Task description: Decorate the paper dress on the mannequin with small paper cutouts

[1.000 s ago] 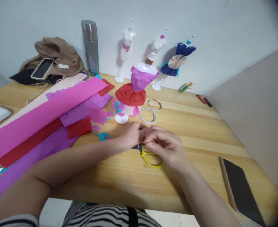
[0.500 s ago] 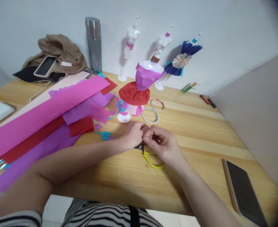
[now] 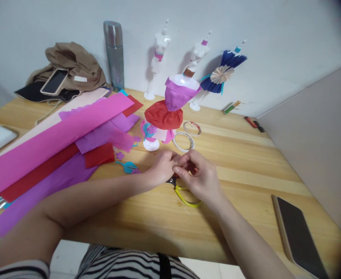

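Observation:
My left hand and my right hand meet above the table, both with fingers pinched together. Whatever lies between the fingertips is mostly hidden; a bit of red shows inside my right hand's curl. Below them on the wood lie scissors with yellow handles, their blades covered by my hands. Just beyond stands a small mannequin in a purple top and a gathered red skirt. Two tape rolls, one white and one reddish, rest beside its base. A blue paper leaf lies left of my left hand.
Strips of pink paper, red and purple sheets cover the left side. Along the wall stand a flask, two white mannequins and one in a blue paper dress. A phone lies at the right edge.
My right hand's fingers have shifted slightly against the left hand's. The whole view has moved a little; the things on the table stay where they were.

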The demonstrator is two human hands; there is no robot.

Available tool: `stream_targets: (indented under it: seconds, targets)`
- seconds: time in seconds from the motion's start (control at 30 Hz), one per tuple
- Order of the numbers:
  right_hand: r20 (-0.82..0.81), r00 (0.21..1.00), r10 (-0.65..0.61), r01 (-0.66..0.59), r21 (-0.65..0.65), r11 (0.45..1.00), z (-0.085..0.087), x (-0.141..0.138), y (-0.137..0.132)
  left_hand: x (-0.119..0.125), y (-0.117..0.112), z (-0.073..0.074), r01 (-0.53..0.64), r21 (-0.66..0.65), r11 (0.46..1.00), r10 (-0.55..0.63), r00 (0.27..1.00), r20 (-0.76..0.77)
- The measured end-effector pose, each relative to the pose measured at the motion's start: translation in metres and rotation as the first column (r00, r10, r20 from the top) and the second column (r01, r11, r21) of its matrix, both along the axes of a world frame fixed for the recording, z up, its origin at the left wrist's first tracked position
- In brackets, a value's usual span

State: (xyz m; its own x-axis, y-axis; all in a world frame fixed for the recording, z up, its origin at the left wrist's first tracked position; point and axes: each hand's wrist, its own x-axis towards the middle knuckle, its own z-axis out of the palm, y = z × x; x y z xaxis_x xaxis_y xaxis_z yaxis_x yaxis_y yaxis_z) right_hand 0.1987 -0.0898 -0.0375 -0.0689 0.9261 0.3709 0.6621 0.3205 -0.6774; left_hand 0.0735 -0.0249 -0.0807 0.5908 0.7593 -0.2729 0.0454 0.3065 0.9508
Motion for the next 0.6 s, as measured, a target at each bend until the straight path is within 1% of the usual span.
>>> stream_targets:
  seconds: [0.1, 0.23, 0.33, 0.43, 0.53, 0.6]
  targets:
    - [0.07, 0.991, 0.115, -0.122, 0.114, 0.986, -0.001, -0.001, -0.001, 0.001, 0.0, 0.003, -0.032, 0.019, 0.999, 0.032, 1.0, 0.0]
    - [0.141, 0.978, 0.152, -0.178, 0.191, 0.965, -0.003, -0.002, -0.001, 0.002, -0.002, 0.013, -0.038, -0.033, 0.999, 0.038, 0.999, -0.006]
    - [0.182, 0.972, 0.15, -0.188, 0.213, 0.959, -0.004, -0.001, 0.0, 0.004, -0.004, 0.019, -0.026, -0.088, 0.996, 0.027, 1.0, 0.012]
    - [0.196, 0.966, 0.166, -0.208, 0.218, 0.953, -0.005, 0.0, 0.001, 0.005, -0.005, 0.02, -0.005, -0.133, 0.991, 0.009, 1.0, 0.028]
    - [0.18, 0.966, 0.184, -0.221, 0.21, 0.953, -0.005, 0.001, 0.001, 0.006, -0.005, 0.019, 0.008, -0.177, 0.984, 0.003, 0.998, 0.063]
    - [0.145, 0.976, 0.163, -0.19, 0.193, 0.963, -0.005, 0.001, 0.001, 0.007, -0.004, 0.019, 0.001, -0.204, 0.979, 0.017, 0.996, 0.088]
